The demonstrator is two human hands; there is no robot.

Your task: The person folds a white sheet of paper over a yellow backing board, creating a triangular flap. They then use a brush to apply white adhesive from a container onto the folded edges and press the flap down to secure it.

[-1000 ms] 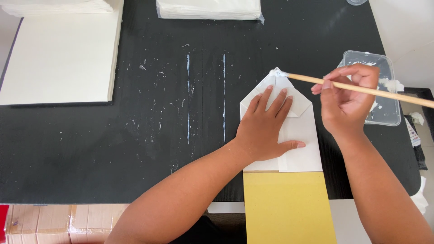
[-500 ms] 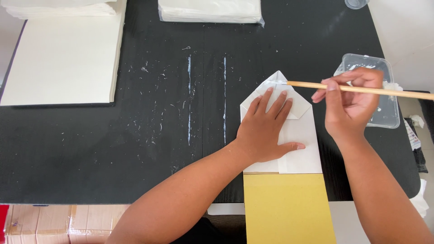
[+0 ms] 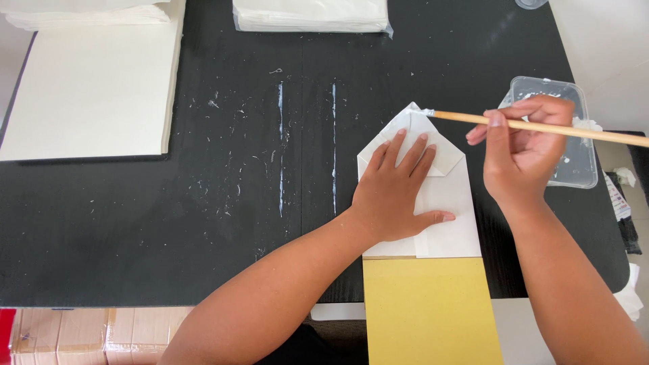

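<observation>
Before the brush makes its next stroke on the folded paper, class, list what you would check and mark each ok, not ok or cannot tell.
1. Left hand flat on the folded white paper: ok.
2. Right hand gripping the brush: ok.
3. Brush tip at the paper's pointed top: ok.
4. Tip loaded with glue: cannot tell.
5. Clear plastic tub beside the right hand: ok.
6. Black table free of old streaks: not ok.

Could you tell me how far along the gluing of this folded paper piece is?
Done: the white paper piece is folded to a point. In hand: the left hand presses it flat while the right hand holds the brush, tip at the peak. Left: whether the flap edges carry glue cannot be told.
</observation>
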